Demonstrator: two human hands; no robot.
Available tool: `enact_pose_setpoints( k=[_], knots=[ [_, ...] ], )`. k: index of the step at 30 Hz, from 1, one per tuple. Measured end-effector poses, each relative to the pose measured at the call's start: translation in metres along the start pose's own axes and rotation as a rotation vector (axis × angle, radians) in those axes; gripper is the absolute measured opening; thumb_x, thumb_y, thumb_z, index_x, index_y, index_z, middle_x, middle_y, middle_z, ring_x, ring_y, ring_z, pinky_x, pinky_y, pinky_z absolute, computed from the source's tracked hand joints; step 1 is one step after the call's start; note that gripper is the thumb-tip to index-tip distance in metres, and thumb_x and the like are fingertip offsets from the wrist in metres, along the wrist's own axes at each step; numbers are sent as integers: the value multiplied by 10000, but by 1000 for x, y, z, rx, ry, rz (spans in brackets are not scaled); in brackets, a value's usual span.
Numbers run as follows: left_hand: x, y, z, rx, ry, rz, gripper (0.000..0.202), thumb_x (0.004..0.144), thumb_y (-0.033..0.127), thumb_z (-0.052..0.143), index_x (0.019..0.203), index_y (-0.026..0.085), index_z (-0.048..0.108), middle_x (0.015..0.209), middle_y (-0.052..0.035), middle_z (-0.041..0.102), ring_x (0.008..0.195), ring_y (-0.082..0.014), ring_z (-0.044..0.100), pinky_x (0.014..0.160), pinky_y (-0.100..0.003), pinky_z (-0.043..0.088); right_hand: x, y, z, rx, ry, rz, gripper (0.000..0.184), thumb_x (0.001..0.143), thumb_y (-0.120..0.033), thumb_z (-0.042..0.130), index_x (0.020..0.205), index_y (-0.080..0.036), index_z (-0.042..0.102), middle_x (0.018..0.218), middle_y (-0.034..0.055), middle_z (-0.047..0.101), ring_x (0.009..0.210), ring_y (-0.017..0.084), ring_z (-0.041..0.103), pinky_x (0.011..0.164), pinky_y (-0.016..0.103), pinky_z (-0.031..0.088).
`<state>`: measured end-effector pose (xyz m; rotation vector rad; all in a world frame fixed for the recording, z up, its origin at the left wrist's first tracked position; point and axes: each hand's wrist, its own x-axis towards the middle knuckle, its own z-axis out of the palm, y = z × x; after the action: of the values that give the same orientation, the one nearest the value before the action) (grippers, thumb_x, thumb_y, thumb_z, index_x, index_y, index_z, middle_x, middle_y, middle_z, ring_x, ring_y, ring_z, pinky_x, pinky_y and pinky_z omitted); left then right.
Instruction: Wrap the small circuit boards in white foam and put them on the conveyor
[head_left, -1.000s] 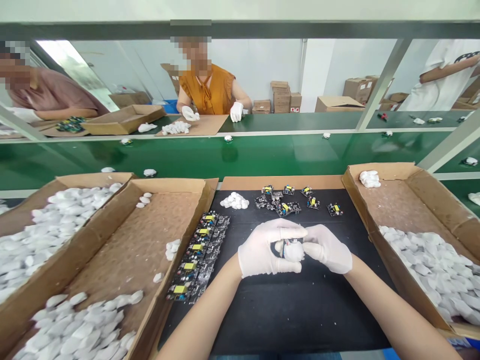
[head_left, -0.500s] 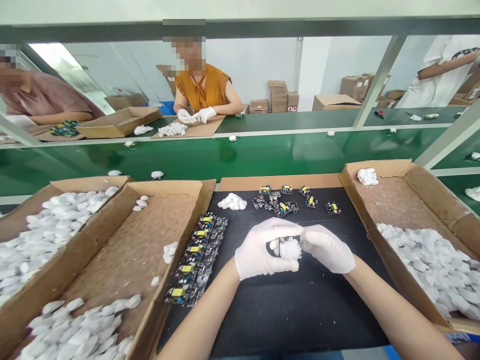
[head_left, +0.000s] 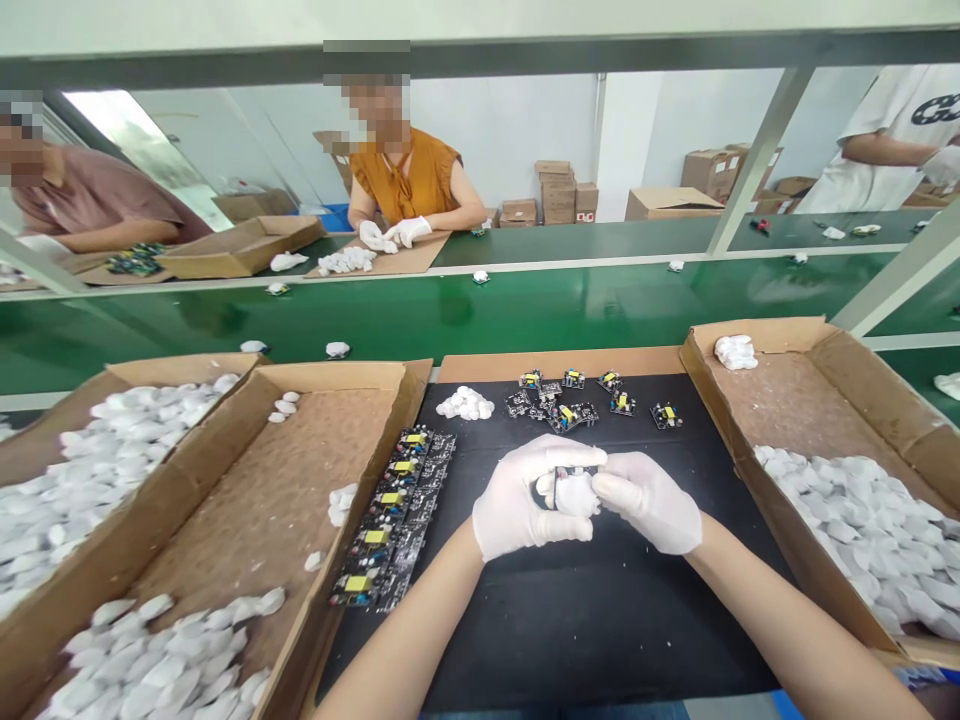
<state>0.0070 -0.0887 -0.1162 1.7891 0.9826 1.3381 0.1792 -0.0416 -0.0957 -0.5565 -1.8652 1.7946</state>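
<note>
Black mat: flat work surface, near edge at 6 o'clock.
Board strip: at the mat's 9 o'clock, long axis 1 to 7.
Left hand: gloved, from 8 o'clock; narrow grip, holding the workpiece.
Right hand: gloved, from 4 o'clock; thumb against the workpiece, grip behind cannot be told.
Workpiece: above mat centre; white lump faces 6 o'clock, long axis finger-hidden.

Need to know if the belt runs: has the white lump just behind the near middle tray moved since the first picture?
Yes: the white lump has shifted right, judged against the near middle tray.
</note>
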Motion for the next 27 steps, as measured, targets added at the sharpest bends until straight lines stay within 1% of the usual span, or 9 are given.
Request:
enact_pose_setpoints(
  k=[4, 6, 8, 11, 15, 19, 21, 24, 27],
  knots=[
    [0, -2, 1, -6, -15, 32, 576, 589, 534, 755, 1079, 245, 661, 1068, -85, 644, 929, -227, 621, 863, -370, 494, 0, -4, -1, -181, 19, 36, 532, 755, -647, 518, 603, -137, 525, 609, 1, 482, 605, 126, 424, 592, 275, 362],
    [0, -2, 2, 1, -12, 25, 575, 600, 540, 745, 1082, 239, 657, 1066, -88, 643, 930, -226, 620, 861, -371, 494, 0, -2, 0, -166, 42, 39, 527, 761, -637, 522, 597, -136, 529, 609, 2, 489, 605, 126, 428, 607, 279, 374],
    [1, -2, 3, 24, 9, 4, 576, 610, 560, 729, 1076, 230, 658, 1050, -92, 643, 936, -231, 616, 859, -373, 495, 1, 1, 2, -19, 64, 18, 507, 793, -611, 503, 628, -134, 549, 633, 12, 512, 620, 133, 449, 635, 295, 396],
    [1, -2, 4, 71, 60, -6, 566, 631, 564, 713, 1076, 221, 652, 1031, -91, 635, 948, -230, 605, 857, -365, 493, 2, 6, 7, 217, 45, -1, 419, 823, -528, 526, 731, -126, 597, 727, 38, 570, 687, 152, 501, 700, 324, 423],
    [1, -5, 5, 104, 74, 39, 576, 637, 583, 698, 1075, 213, 641, 1020, -85, 633, 925, -220, 608, 842, -359, 499, 5, 4, 12, 411, -5, 76, 355, 724, -459, 678, 802, -116, 630, 801, 62, 607, 737, 167, 536, 728, 334, 429],
    [1, -9, 7, 157, 99, 47, 562, 667, 562, 689, 1094, 204, 614, 1082, -103, 626, 1008, -245, 593, 893, -387, 481, 7, 1, 14, 515, 59, 167, 334, 661, -424, 740, 737, -119, 630, 755, 53, 598, 717, 161, 526, 682, 306, 416],
    [1, -10, 9, 199, 114, 42, 576, 650, 511, 725, 1118, 202, 594, 1123, -110, 619, 1047, -255, 584, 913, -391, 474, 7, 1, 16, 521, 110, 158, 312, 671, -416, 733, 699, -128, 617, 725, 36, 576, 697, 147, 501, 654, 286, 399],
    [2, -9, 12, 361, 141, 8, 512, 630, 390, 760, 1088, 218, 609, 1078, -87, 652, 993, -248, 612, 886, -395, 489, 8, 4, 17, 472, 177, 100, 351, 692, -461, 697, 624, -137, 580, 673, 13, 539, 658, 129, 457, 627, 272, 374],
    [2, -7, 13, 502, 183, 37, 409, 630, 345, 750, 1007, 228, 645, 978, -62, 685, 898, -232, 639, 821, -390, 512, 8, 6, 16, 315, 165, 107, 359, 690, -484, 687, 679, -133, 612, 692, 19, 569, 685, 148, 488, 674, 297, 392]
  ],
)
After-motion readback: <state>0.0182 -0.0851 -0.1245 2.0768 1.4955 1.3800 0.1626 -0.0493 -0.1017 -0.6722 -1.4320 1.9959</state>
